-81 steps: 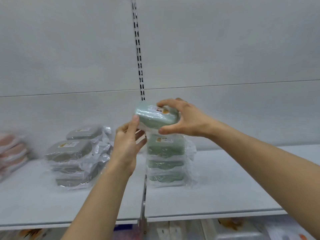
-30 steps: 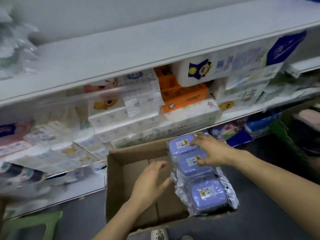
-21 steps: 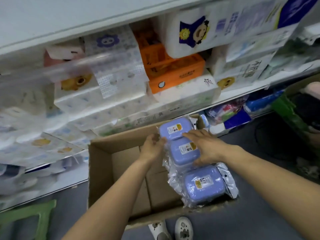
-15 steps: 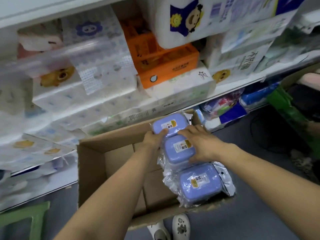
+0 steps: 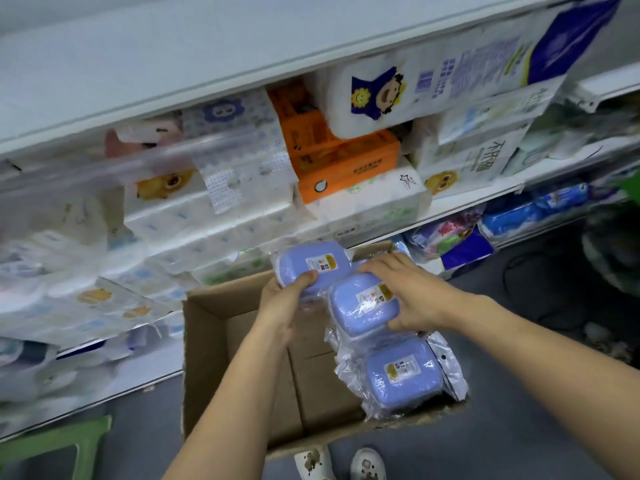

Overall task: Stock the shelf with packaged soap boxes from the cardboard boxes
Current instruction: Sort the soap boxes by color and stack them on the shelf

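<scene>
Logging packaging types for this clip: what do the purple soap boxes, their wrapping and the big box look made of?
Soap boxes: apparently moulded plastic, smooth matte purple with rounded corners. Wrapping: thin clear plastic film, crinkled and glinting. Big box: brown corrugated cardboard, dull, with folded flaps and a frayed rim.

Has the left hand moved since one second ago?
Yes. The left hand went from the cardboard box's middle to its far side, gripping the top soap box.

Left-side tissue packs blur badly — soap box labels too small to read.
</scene>
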`<action>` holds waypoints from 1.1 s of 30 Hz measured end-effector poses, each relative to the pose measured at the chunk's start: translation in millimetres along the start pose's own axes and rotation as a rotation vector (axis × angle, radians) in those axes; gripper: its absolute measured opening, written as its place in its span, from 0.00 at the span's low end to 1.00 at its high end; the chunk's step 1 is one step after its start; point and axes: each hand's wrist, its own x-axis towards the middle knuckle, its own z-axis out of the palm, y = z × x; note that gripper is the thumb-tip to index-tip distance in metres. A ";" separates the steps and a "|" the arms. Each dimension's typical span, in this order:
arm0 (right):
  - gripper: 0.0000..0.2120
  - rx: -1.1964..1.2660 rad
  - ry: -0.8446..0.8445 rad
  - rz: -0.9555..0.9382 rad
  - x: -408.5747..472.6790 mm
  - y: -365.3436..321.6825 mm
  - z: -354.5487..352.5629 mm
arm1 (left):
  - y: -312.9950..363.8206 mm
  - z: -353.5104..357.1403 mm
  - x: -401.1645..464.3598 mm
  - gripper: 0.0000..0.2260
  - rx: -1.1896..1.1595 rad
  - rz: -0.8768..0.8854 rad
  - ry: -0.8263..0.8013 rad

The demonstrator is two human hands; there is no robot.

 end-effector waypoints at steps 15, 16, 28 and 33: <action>0.37 0.310 0.444 -0.136 17.8 -114.6 -173.1 | 189.6 -104.0 -145.9 0.26 0.358 0.591 0.167; 0.37 0.315 0.464 -0.146 23.7 -123.5 -185.2 | 205.4 -107.1 -147.8 0.25 0.346 0.620 0.179; 0.42 -0.022 0.447 -0.002 131.3 -187.3 -275.2 | 374.2 -136.8 -79.8 0.25 0.721 0.510 0.013; 0.42 -0.053 0.348 0.111 173.2 -188.2 -276.8 | 406.1 -137.3 -32.9 0.29 0.996 0.486 0.020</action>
